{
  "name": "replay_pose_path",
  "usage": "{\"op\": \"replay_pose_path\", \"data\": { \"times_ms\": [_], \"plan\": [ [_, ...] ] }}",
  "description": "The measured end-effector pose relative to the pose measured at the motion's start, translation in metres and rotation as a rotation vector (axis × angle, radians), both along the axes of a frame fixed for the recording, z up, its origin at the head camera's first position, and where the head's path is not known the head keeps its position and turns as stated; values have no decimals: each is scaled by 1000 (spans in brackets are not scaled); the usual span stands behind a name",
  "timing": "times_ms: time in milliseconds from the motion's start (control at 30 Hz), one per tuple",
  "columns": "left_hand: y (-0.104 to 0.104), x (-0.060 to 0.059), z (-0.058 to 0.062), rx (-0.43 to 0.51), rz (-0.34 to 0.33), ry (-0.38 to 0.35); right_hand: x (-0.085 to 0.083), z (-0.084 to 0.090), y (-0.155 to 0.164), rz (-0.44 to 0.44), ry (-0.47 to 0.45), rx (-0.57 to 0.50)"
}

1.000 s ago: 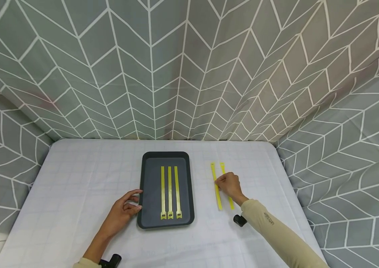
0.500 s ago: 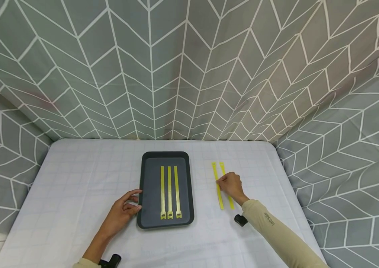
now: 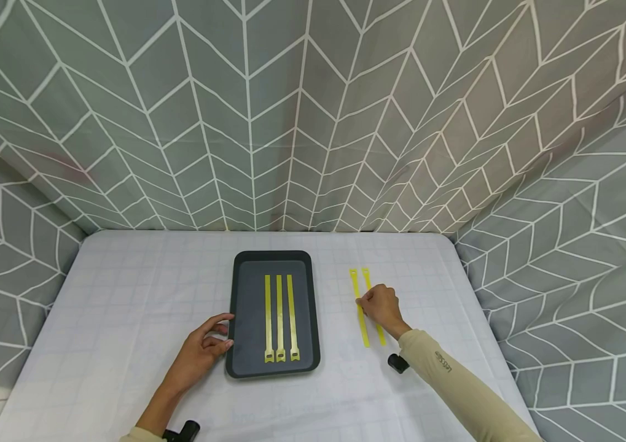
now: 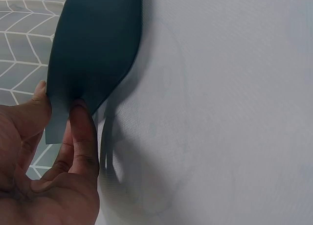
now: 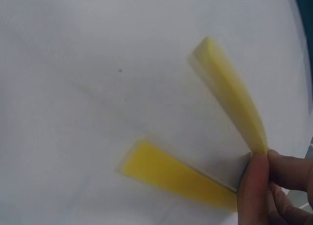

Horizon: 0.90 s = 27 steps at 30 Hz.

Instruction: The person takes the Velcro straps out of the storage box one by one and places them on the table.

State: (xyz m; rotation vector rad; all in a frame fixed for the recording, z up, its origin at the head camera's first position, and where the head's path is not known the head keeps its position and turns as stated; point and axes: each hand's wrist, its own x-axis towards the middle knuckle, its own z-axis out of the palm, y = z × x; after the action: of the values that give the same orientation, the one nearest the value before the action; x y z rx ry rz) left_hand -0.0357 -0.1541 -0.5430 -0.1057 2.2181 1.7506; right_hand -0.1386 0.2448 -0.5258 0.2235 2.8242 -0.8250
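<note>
Two yellow straps (image 3: 366,306) lie side by side on the right part of the table (image 3: 125,307), well apart from the tray (image 3: 246,307). The table wears a pale cloth with a faint grid, and a grey curtain (image 3: 313,110) with white chevron lines hangs behind it and down both sides.

Going from the left: the left hand (image 3: 202,350) rests at the tray's left edge near its front corner, thumb and curled fingers pinching the rim (image 4: 61,115), as the left wrist view shows. The dark tray sits in the middle of the table and holds three more yellow straps (image 3: 280,317), parallel, their buckle ends toward the person.

To the right, the right hand (image 3: 381,305) lies over the middle of the two loose straps. Its fingertips (image 5: 259,181) pinch the left strap (image 3: 358,301); in the right wrist view that strap (image 5: 234,107) looks lifted at the pinch, though the picture is blurred. The other strap (image 5: 171,176) lies flat on the cloth.

The hand hides the middle of both loose straps. A small black object (image 3: 398,363) under the right sleeve is mostly covered, and another (image 3: 182,430) by the left wrist is cut off at the bottom edge.
</note>
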Motion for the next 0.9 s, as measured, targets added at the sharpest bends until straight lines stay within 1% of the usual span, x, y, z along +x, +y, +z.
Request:
{"op": "replay_pose_path", "data": {
  "times_ms": [200,467,700,900],
  "plan": [
    [0,0,1,2,1,10,-1,0,0,10,0,28],
    [0,0,0,2,8,6,0,1,0,29,19,34],
    [0,0,1,-5,8,12,-2,4,-1,28,9,51],
    [0,0,1,1,7,8,-3,8,-1,19,-9,35]
  ]
}}
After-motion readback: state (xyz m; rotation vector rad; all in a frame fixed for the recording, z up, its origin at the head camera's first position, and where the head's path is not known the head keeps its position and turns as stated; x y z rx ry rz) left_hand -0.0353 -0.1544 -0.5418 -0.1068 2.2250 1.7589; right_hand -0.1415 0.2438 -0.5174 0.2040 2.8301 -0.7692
